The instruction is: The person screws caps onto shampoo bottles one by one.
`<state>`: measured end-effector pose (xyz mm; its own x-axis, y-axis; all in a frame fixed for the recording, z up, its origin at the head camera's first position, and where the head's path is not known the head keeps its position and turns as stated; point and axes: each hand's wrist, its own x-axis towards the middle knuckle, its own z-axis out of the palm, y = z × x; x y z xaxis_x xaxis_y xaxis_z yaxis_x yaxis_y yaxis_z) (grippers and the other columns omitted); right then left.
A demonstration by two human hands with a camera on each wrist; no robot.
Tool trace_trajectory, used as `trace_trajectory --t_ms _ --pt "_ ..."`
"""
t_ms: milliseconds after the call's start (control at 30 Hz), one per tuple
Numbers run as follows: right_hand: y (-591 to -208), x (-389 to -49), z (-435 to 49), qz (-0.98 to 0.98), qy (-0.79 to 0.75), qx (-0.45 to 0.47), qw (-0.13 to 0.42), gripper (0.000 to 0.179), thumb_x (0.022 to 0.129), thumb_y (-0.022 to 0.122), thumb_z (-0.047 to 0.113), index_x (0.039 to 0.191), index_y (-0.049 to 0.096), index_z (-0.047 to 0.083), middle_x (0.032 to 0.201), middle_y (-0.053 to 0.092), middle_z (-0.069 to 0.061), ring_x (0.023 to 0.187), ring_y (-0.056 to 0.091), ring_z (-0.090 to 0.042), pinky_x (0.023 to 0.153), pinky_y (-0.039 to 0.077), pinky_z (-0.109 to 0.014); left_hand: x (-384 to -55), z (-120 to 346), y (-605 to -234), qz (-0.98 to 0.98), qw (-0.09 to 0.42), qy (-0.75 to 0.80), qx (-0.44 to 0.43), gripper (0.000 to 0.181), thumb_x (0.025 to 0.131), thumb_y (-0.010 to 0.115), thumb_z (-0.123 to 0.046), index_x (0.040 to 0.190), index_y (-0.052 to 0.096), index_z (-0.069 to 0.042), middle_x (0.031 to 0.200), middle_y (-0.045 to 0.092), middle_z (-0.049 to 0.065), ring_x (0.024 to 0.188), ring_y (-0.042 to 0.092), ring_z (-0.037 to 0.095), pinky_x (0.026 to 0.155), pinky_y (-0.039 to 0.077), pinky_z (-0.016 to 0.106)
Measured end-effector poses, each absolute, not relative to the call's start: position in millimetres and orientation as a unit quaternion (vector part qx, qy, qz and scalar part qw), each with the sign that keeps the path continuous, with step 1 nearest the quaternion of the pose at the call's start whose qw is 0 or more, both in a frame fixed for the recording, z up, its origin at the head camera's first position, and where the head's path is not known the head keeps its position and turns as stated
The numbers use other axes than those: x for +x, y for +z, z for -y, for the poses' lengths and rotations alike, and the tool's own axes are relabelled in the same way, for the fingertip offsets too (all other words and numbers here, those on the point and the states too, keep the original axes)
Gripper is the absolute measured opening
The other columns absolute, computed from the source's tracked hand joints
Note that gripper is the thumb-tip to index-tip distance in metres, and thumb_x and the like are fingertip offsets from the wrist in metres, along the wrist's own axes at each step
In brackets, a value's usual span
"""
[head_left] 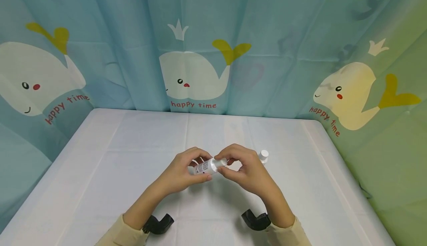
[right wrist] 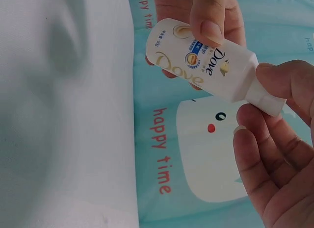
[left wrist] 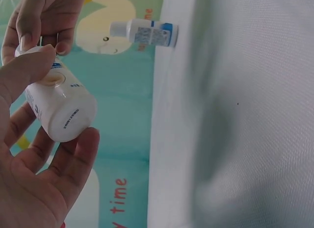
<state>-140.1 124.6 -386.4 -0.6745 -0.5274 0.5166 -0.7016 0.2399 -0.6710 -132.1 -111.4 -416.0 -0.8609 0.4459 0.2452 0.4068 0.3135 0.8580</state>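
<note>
Above the table, a small white Dove bottle (right wrist: 196, 61) is held tilted on its side between both hands. My left hand (head_left: 186, 168) grips its body, thumb on one side and fingers around the other. With thumb and fingertips my right hand (head_left: 246, 168) pinches the white cap (right wrist: 265, 98), which sits on the bottle's neck. The bottle's round base (left wrist: 73, 117), with a printed code, faces the left wrist camera. Behind the right hand a second white bottle (left wrist: 151, 33) with a blue band stands upright on the table, partly hidden in the head view.
A white cloth covers the table (head_left: 133, 134). Behind it hangs a blue-green curtain (head_left: 200, 16) printed with whales. Black wrist mounts (head_left: 158, 224) are strapped at both forearms.
</note>
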Motion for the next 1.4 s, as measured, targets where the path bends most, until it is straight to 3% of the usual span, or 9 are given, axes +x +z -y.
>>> trace_trajectory --t_ms 367,667,1000,1200,1400 --pt "-386.6 -139.4 -123.1 0.81 0.469 0.342 0.085 0.019 0.083 0.081 0.014 0.1 0.072 0.018 0.098 0.071 0.008 0.082 0.064 -0.008 0.074 0.058 -0.028 -131.2 109.3 -416.7 -0.823 -0.014 0.499 0.271 0.042 0.08 0.085 -0.023 0.117 0.066 -0.026 0.108 0.063 -0.012 0.096 0.06 0.009 0.08 0.056 0.029" --pt "-385.1 -139.4 -124.8 0.808 0.468 0.351 0.07 0.025 0.084 0.08 0.012 0.107 0.072 0.017 0.105 0.072 0.006 0.094 0.067 -0.009 0.074 0.059 -0.035 -130.9 110.5 -413.2 -0.828 -0.019 0.494 0.265 0.043 0.079 0.086 -0.022 0.117 0.065 -0.026 0.11 0.063 -0.012 0.096 0.06 0.009 0.081 0.056 0.031" --pt "-388.0 -138.4 -124.0 0.812 0.477 0.324 0.096 0.021 0.081 0.084 0.014 0.1 0.076 0.015 0.097 0.075 0.004 0.079 0.069 -0.009 0.073 0.059 -0.03 -130.6 106.5 -417.4 -0.839 -0.07 0.46 0.284 0.041 0.08 0.085 -0.021 0.117 0.065 -0.023 0.109 0.061 -0.013 0.091 0.058 0.005 0.078 0.054 0.025" --pt "-390.4 -137.8 -120.6 0.817 0.492 0.288 0.085 0.023 0.076 0.086 0.006 0.096 0.076 0.008 0.09 0.076 -0.003 0.07 0.068 -0.012 0.066 0.059 -0.032 -129.4 104.2 -420.7 -0.841 -0.104 0.443 0.293 0.038 0.08 0.084 -0.021 0.114 0.066 -0.022 0.108 0.061 -0.014 0.09 0.056 0.003 0.076 0.053 0.023" --pt "-391.8 -138.6 -117.7 0.811 0.504 0.29 0.072 0.032 0.081 0.083 0.013 0.111 0.072 0.013 0.109 0.073 0.0 0.083 0.07 -0.013 0.073 0.06 -0.032 -131.1 105.1 -421.9 -0.848 -0.108 0.449 0.26 0.04 0.08 0.084 -0.023 0.115 0.063 -0.023 0.111 0.059 -0.012 0.096 0.058 0.004 0.08 0.054 0.026"
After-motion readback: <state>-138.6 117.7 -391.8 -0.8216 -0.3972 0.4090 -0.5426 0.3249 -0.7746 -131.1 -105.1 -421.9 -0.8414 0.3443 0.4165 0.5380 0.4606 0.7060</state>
